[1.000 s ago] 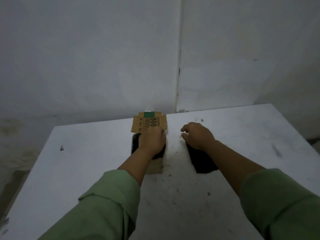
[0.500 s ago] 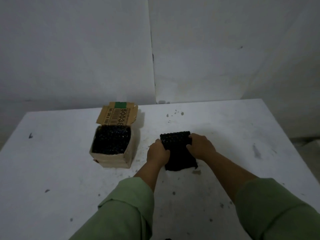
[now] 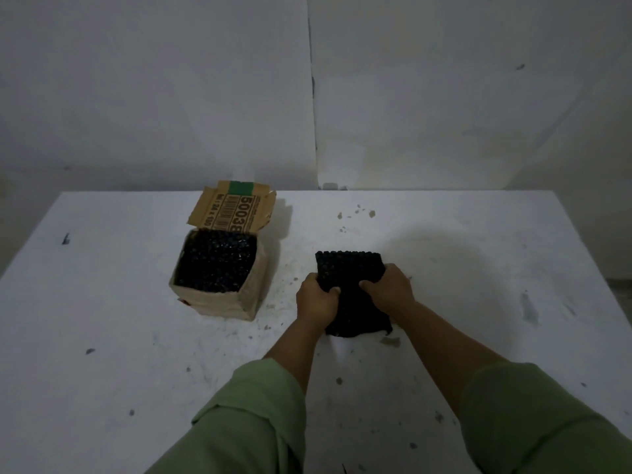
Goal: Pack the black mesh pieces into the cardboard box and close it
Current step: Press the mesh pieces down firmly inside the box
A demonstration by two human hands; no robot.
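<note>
both hands, left hand (image 3: 316, 301) and right hand (image 3: 390, 289), fingers curled tight round black mesh stack (image 3: 349, 268) on bench (image 3: 478, 268). cardboard box (image 3: 219, 289) left of it, open, mesh-filled.

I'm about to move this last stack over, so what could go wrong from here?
The cardboard box already looks full of mesh to the rim, so the black mesh stack gripped by the left hand and right hand may not fit, and the flap may not close. Loose pieces could slip out mid-carry.
</note>
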